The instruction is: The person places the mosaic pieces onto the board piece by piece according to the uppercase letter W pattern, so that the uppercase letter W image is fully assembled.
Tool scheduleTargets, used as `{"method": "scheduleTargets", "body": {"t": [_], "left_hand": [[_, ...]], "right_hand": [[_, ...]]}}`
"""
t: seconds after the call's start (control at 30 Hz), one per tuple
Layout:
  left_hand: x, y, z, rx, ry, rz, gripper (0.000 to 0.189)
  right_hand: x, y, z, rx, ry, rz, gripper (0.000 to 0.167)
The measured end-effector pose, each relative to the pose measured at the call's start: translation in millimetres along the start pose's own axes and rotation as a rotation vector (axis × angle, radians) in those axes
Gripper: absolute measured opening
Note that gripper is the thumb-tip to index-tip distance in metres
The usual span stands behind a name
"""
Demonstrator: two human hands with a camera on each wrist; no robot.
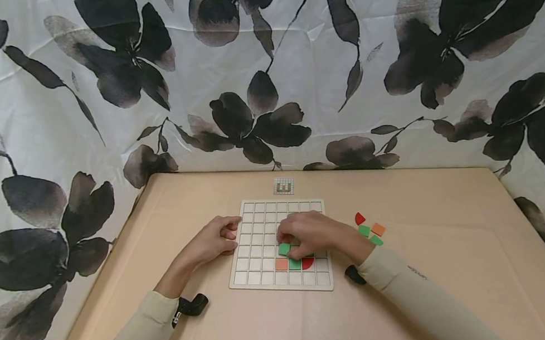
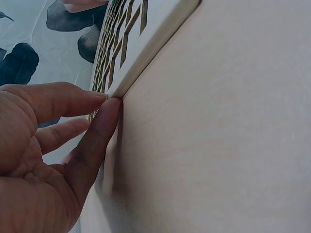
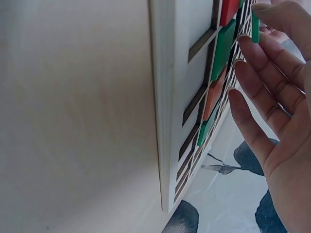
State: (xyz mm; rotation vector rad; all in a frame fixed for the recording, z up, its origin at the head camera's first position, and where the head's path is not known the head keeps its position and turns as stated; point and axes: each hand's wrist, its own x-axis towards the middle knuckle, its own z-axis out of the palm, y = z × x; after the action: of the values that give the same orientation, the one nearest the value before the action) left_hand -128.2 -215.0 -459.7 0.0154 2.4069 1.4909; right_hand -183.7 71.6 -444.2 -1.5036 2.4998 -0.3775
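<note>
Pale wood-toned tabletop (image 1: 309, 331) lies under your arms, backed and flanked by a white cloth (image 1: 285, 59) printed with dark flowers. On it sits the white gridded board (image 1: 257, 224), nearer the table's left edge than its right, with a small patterned card (image 1: 283, 186) just past its far edge. Your left hand (image 1: 209, 241) touches the board's left edge, thumb and forefinger set apart. Above the grid, your right hand (image 1: 313, 231) pinches a green piece (image 3: 255, 26) between thumb and finger, its other fingers spaced apart.

Tabletop stretches below the board and far to its right, where loose pieces (image 1: 363, 231) in red, orange and green lie near your right wrist.

Your right hand covers part of the grid and of the coloured pieces there; you cannot tell whether the pinched one touches the board. The lower border cuts off your left sleeve (image 1: 146, 324), and the left wrist view catches only part of the board.
</note>
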Motion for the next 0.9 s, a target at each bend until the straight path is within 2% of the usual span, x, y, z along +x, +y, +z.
{"method": "scheduleTargets", "body": {"t": [0.33,0.9], "left_hand": [[-2.0,1.0,-0.6,-0.003,-0.005,0.003,0.07],[-1.6,0.3,-0.9,-0.007,-0.011,0.009,0.07]], "right_hand": [[4.6,-1.5,2.7,-0.059,0.012,-0.077,0.019],[5.1,-4.0,5.4,-0.089,0.018,-0.06,0.018]]}}
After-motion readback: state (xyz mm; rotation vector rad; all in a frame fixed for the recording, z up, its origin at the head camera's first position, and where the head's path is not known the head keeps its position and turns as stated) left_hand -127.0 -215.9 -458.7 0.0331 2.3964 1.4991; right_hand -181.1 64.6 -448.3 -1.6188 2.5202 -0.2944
